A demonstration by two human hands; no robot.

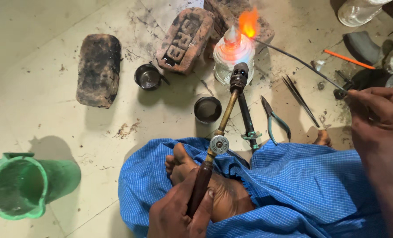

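Left hand: the left hand (179, 216) sits low in the view, its fingers wrapped tight round the dark wooden handle of a blowtorch (218, 141) — no gap shows between fingers and handle.
Blowtorch: it runs up and away from the person, wooden grip at the bottom, a round valve knob at the middle, a brass tube above, and a black nozzle that ends just in front of the glass lamp (233, 55).
Right hand: the right hand (377, 119) is at the right edge, fingers pinched shut on the near end of a long thin metal rod (300, 61).
Rod: it slants up and left from the pinch, and its far tip lies in the orange flame (249, 23) over the lamp.
Lamp: a clear glass body glowing pink and orange, standing on the floor against a scorched brick (185, 39).
Lap: the person sits on the floor in a blue checked cloth (302, 189), a bare foot (214, 185) tucked up under the torch handle.
On the floor nearby: two small dark metal bowls (207, 109) — one by the brick, one nearer the lap; a pair of pliers with teal grips (276, 121) just right of the torch; thin dark tweezers (300, 99) beyond them.
Further off: a blackened block (98, 69) at the left, a green plastic jug (27, 185) lying on its side at the lower left, an orange stick (348, 59) and a glass jar (357, 11) at the upper right.
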